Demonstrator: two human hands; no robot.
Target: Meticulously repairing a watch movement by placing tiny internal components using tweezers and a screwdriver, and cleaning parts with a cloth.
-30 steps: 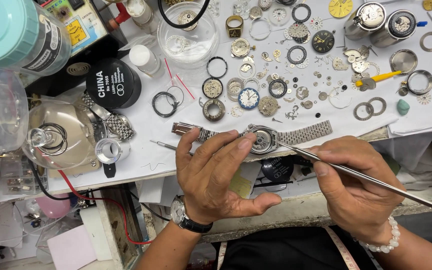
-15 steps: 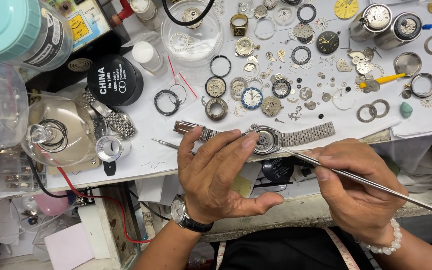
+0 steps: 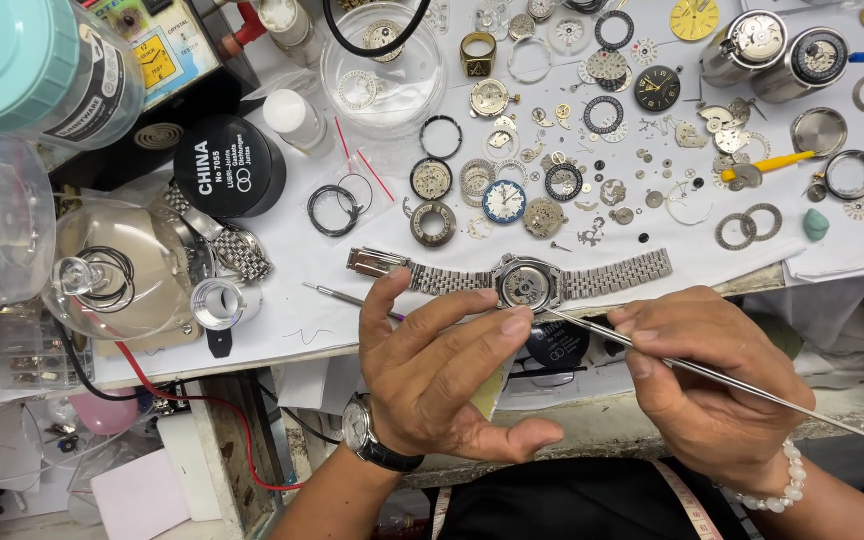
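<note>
A steel wristwatch with a link bracelet lies face down, case back open, on the white paper at the bench's front edge. My left hand steadies it: the index fingertip touches the case and the thumb rests on the bracelet's left half. My right hand grips long thin metal tweezers, whose tip reaches into the open case. A dark wristwatch sits on my left wrist and a white bead bracelet on my right.
Several watch parts, dials, rings and gears are scattered behind the watch. A glass dish, a black round tin, a glass dome, a loupe and a teal-lidded jar crowd the left.
Almost nothing differs. Both hands stay on the watch, and the tweezers' tip has shifted only slightly at the case.
</note>
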